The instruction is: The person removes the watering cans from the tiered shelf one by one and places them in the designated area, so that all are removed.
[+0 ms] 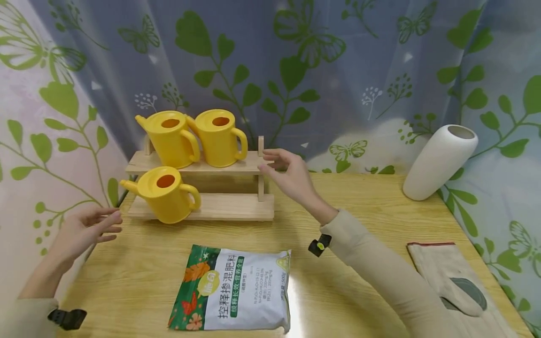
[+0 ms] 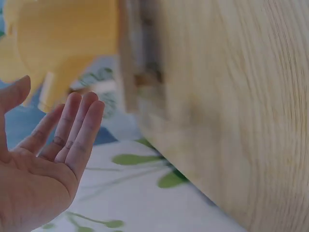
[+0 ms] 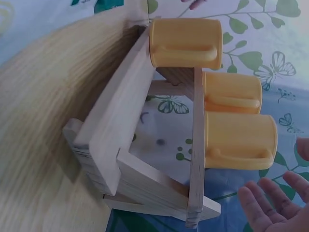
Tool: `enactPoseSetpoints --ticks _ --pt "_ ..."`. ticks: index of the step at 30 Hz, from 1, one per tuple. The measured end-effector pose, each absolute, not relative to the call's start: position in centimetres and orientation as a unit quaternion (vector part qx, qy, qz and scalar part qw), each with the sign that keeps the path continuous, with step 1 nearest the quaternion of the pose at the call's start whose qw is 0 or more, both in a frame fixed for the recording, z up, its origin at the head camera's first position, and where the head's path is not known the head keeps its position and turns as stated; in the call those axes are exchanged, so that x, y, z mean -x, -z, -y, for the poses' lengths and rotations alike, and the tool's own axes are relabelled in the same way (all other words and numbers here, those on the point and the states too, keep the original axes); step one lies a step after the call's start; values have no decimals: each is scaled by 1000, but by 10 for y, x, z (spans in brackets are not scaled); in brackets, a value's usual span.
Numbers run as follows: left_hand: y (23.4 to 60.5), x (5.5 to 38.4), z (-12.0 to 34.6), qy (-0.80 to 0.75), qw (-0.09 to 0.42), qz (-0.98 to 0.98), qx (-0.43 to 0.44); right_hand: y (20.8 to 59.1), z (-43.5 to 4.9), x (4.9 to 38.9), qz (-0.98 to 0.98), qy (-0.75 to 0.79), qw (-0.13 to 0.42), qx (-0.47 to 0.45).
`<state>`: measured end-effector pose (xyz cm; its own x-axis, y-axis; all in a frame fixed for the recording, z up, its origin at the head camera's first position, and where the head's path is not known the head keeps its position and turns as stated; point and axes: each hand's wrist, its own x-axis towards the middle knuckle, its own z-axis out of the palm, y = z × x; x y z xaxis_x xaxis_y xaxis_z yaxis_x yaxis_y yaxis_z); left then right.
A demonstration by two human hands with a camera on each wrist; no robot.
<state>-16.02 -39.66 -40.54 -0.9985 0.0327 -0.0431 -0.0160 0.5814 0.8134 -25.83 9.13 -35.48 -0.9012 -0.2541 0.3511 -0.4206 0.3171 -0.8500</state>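
A two-tier wooden shelf (image 1: 236, 206) stands at the back left of the table. On its upper board sit two yellow watering cans, the left one (image 1: 171, 141) and the right one (image 1: 217, 143); a third watering can (image 1: 166, 199) is at the left of the lower board. My left hand (image 1: 86, 232) hovers left of the shelf, fingers spread and holding nothing, near the spout of the lower can. My right hand (image 1: 289, 173) is at the upper board's right end, with its fingers relaxed and nothing in them. The right wrist view shows the cans' handles beside that hand (image 3: 275, 203).
A fertilizer bag (image 1: 236, 288) lies flat at the front of the wooden table (image 1: 351, 220). A white vase (image 1: 439, 162) leans at the back right. Folded beige work gloves (image 1: 456, 286) rest at the right edge. Patterned curtains (image 1: 363, 70) hang around the table.
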Motion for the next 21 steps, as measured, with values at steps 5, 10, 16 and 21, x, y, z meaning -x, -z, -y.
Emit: enactPoseSetpoints --ticks 5,10,16,21 --pt "420 180 414 -443 68 -894 26 348 -79 278 798 -565 70 -197" --pt "435 200 423 -454 102 -884 40 347 -72 295 781 -593 59 -186" --pt "445 214 431 -481 118 -868 29 344 -58 316 775 -602 52 -184" --pt "449 219 431 -494 121 -860 30 341 -46 327 784 -597 35 -165"
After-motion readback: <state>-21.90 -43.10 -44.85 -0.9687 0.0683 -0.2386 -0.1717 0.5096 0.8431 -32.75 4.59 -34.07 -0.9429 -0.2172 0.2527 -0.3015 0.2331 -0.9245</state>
